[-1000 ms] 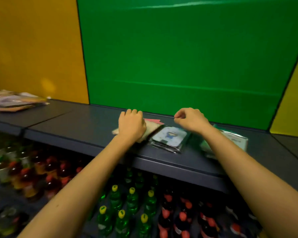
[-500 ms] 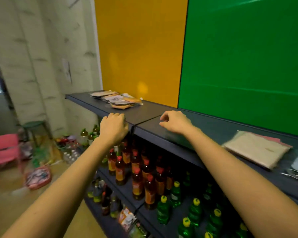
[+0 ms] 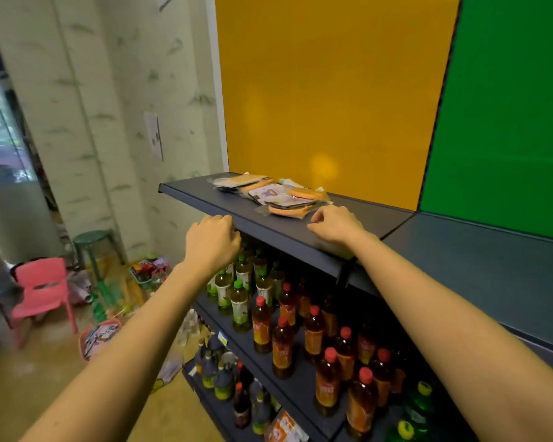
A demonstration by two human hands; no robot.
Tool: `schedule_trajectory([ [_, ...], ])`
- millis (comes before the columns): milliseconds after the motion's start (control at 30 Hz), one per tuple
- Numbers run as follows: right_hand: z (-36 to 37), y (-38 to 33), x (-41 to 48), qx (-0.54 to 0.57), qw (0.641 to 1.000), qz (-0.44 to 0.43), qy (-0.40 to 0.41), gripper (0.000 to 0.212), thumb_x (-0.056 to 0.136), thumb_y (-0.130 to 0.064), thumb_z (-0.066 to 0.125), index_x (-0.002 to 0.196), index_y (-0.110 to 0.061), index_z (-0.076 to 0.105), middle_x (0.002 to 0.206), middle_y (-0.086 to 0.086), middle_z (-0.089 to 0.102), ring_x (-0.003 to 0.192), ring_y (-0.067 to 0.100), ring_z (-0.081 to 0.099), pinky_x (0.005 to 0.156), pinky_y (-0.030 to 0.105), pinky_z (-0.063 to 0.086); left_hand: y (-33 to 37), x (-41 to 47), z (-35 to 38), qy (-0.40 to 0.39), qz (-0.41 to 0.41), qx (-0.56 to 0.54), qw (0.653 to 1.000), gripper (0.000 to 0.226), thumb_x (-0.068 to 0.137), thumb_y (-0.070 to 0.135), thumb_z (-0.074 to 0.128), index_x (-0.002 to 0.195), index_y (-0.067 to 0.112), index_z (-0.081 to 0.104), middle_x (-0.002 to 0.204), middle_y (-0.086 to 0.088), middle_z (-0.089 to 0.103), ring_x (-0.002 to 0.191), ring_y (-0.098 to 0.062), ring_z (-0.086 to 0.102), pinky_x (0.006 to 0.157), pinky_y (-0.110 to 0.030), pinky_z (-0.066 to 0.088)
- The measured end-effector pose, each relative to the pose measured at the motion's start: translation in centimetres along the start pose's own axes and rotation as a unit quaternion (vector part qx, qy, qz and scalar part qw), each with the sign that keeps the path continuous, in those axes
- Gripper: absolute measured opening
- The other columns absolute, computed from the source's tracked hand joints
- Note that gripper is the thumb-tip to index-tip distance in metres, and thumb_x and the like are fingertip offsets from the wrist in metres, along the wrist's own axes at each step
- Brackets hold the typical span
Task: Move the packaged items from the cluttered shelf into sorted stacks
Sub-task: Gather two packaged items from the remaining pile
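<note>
Top shelf [image 3: 300, 231]: dark slate blue. Packaged items [image 3: 275, 196] at its far end: clear wrap over orange and tan pieces, one white card with a purple print. Back panels: mustard yellow panel [image 3: 326, 90] left, bright green panel [image 3: 508, 106] right. Lower shelf bottles: amber with red caps [image 3: 328, 378]; pale with green caps [image 3: 238, 301]. Left: pink chair [image 3: 42, 291], green stool [image 3: 93, 240]; wall [image 3: 93, 106] off-white with grey streaks.

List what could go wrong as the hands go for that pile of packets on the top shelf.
The pile of packets is loose and overlapping, with slippery clear wrappers, so grabbing one may drag others along. It lies near the shelf end, above open floor, so a nudge from the right hand might drop some. The left hand sits at the front edge; packets swept forward could fall among the bottles.
</note>
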State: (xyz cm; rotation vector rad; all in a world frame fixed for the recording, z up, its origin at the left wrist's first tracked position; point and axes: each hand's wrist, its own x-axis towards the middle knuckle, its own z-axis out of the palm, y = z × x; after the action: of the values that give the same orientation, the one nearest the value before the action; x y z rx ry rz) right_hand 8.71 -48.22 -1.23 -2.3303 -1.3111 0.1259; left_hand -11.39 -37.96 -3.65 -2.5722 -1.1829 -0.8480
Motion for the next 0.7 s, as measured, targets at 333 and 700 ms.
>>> schedule_trajectory([
  [333,2.3,0.6,13.7,0.035,0.991,0.120,0.038,0.029,0.090,-0.043,0.049,0.074,-0.020,0.058,0.100,0.017,0.055,0.095,0.029,0.052,0.068,0.030,0.039,-4.8,12.1,8.3,-0.021,0.025,-0.035,0.999,0.028,0.092,0.029,0.044,0.103,0.009,0.060,0.107,-0.011,0.066,0.100,-0.030,0.058,0.084,-0.043,0.051],
  [700,3.4,1.3,25.1,0.034,0.963,0.265,0.023,0.090,0.079,-0.074,0.042,0.139,-0.007,0.045,0.149,0.016,0.039,0.133,0.037,0.041,0.105,0.043,0.039,-9.3,22.9,15.4,-0.013,0.038,-0.111,0.993,0.025,0.092,0.030,0.046,0.100,0.012,0.062,0.105,-0.011,0.067,0.094,-0.029,0.062,0.075,-0.039,0.052],
])
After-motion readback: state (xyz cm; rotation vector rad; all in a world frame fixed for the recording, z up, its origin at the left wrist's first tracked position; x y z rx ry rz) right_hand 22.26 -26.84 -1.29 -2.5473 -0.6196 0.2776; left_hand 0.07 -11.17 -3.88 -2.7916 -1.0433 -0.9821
